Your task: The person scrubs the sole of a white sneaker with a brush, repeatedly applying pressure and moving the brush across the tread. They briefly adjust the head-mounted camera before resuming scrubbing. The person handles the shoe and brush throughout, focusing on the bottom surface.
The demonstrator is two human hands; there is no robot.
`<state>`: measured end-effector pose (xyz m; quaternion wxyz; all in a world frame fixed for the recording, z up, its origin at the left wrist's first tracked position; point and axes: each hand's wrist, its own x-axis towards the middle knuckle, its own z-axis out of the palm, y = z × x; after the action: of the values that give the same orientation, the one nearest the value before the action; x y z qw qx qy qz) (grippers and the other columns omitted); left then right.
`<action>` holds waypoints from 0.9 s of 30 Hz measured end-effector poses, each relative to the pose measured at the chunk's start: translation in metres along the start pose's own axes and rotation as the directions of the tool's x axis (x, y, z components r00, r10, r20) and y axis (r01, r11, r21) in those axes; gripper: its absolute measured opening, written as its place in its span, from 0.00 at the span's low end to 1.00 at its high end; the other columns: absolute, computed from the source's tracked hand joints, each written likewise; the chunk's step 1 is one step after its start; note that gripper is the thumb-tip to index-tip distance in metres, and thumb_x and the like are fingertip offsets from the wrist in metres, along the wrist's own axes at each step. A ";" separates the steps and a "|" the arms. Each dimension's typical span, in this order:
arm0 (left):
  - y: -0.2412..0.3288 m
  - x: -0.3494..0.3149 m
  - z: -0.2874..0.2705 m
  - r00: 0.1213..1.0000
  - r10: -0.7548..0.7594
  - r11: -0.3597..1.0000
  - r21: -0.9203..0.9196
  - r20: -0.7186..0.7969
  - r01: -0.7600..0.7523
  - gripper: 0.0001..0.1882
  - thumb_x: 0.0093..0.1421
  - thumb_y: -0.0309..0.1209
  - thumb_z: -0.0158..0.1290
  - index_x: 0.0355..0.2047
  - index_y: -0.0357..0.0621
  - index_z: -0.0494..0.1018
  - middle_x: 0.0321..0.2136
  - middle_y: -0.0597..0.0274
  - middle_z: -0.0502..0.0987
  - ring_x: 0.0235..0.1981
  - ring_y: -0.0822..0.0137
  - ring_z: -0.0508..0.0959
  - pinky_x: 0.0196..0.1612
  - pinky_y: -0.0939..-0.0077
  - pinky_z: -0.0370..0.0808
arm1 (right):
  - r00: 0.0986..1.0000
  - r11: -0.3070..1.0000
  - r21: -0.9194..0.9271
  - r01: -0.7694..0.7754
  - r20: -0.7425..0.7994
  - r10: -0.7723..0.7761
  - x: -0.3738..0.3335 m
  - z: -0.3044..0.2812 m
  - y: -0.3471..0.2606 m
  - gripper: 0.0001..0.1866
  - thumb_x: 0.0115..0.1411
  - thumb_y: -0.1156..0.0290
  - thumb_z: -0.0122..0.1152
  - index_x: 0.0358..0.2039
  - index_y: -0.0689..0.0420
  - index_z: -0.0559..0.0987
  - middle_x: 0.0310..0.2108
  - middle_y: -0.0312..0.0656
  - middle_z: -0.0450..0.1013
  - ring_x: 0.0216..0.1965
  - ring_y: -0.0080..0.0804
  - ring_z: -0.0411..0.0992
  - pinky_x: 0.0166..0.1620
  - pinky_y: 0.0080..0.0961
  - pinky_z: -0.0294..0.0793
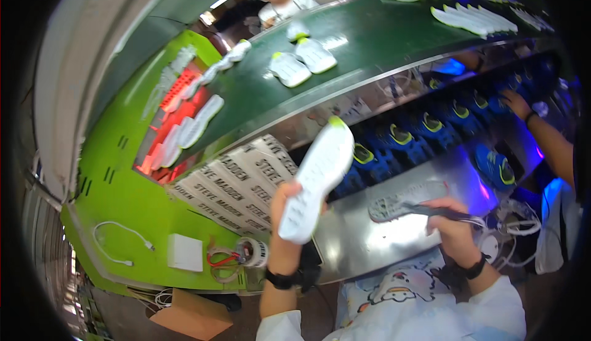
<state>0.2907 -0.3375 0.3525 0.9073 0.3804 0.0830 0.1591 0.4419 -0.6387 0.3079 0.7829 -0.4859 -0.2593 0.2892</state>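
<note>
My left hand [285,205] is closed around a white shoe sole [323,171] with a yellow-green tip, held up and tilted above the metal worktop [351,242]. In my right hand [452,224] is a slim dark grey tool [434,211], its kind unclear; its front end reaches to a grey sole-shaped piece [400,203] lying on the worktop. Whether the tool touches that piece cannot be made out. Beyond the worktop stands a row of dark blue shoes [431,122] with yellow-green collars. Another blue shoe [494,166] sits to the right of my right hand.
A green conveyor belt [246,101] carries white soles [289,69]. Left, a lime-green table [141,218] bears a white box [185,252], a cable and a tape roll [252,251]. A printed carton sheet [237,184] leans nearby. A co-worker's arm [548,144] reaches in from the right.
</note>
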 end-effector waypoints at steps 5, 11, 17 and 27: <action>-0.173 -0.026 -0.024 0.980 -0.161 0.937 -0.330 -0.120 0.113 0.28 0.63 0.47 0.41 0.56 0.39 0.63 0.44 0.47 0.74 0.43 0.54 0.76 0.45 0.59 0.77 | 0.890 0.924 -0.159 -0.348 0.255 0.379 -0.007 0.032 0.013 0.14 0.56 0.77 0.60 0.44 0.61 0.79 0.35 0.40 0.76 0.31 0.20 0.72 0.36 0.18 0.74; -0.234 -0.027 -0.027 0.952 -0.251 0.840 -0.529 -0.175 0.124 0.31 0.66 0.51 0.33 0.57 0.40 0.62 0.49 0.47 0.72 0.47 0.53 0.74 0.51 0.57 0.72 | 0.894 0.730 -0.539 0.420 0.384 -0.230 -0.016 0.016 0.065 0.13 0.54 0.76 0.60 0.42 0.62 0.78 0.39 0.43 0.77 0.40 0.26 0.75 0.43 0.22 0.74; -0.231 -0.019 -0.025 0.987 -0.148 0.755 -0.651 -0.063 0.072 0.30 0.63 0.52 0.42 0.58 0.44 0.62 0.49 0.51 0.70 0.45 0.53 0.72 0.46 0.59 0.73 | 0.911 0.774 -0.521 0.360 0.374 -0.172 -0.020 0.022 0.053 0.11 0.53 0.76 0.61 0.39 0.62 0.79 0.35 0.45 0.78 0.39 0.34 0.77 0.49 0.26 0.72; -0.189 0.002 -0.015 0.874 -0.484 0.840 -0.304 -0.047 0.449 0.27 0.66 0.44 0.41 0.55 0.33 0.63 0.44 0.44 0.75 0.40 0.55 0.79 0.45 0.62 0.77 | 0.695 0.829 -0.511 -0.227 0.512 0.505 0.014 0.002 0.014 0.13 0.52 0.79 0.61 0.40 0.61 0.81 0.41 0.45 0.78 0.42 0.31 0.76 0.48 0.24 0.72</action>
<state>0.3314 -0.4514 0.2062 0.9567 0.2044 0.2045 -0.0338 0.4472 -0.6226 0.2978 0.4550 -0.5560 -0.4544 0.5266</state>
